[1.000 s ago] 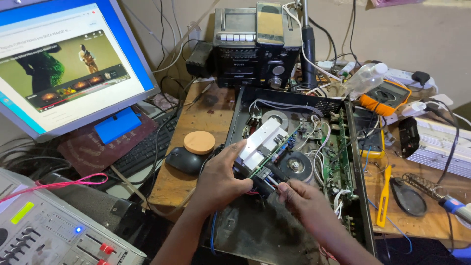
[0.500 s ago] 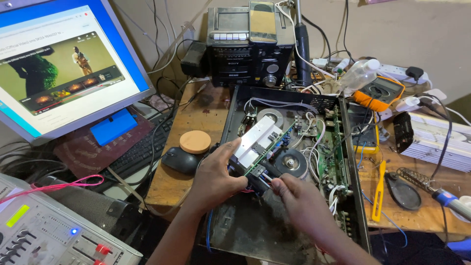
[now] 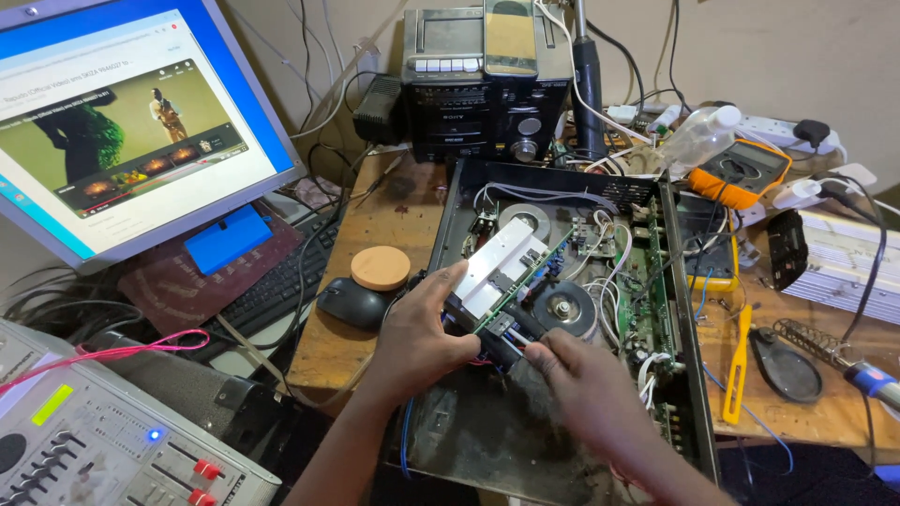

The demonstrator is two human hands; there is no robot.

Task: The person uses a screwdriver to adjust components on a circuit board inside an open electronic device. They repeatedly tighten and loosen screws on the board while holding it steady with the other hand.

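The left hand [image 3: 412,342] has its grip closed around a circuit board with a pale heat sink [image 3: 502,272], tilting it up above the open metal chassis [image 3: 487,440]. Just right of that grip, the right hand [image 3: 586,389] pinches at the board's lower edge, where dark connectors sit; whether it grasps a plug I cannot tell. The board seems mid-removal, and freeing its wires looks the likely need. Left of the grips on the wooden desk [image 3: 328,351] lie a mouse [image 3: 349,303] and a round wooden lid [image 3: 380,267], with a monitor [image 3: 131,122] beyond; right, an orange multimeter [image 3: 741,173].
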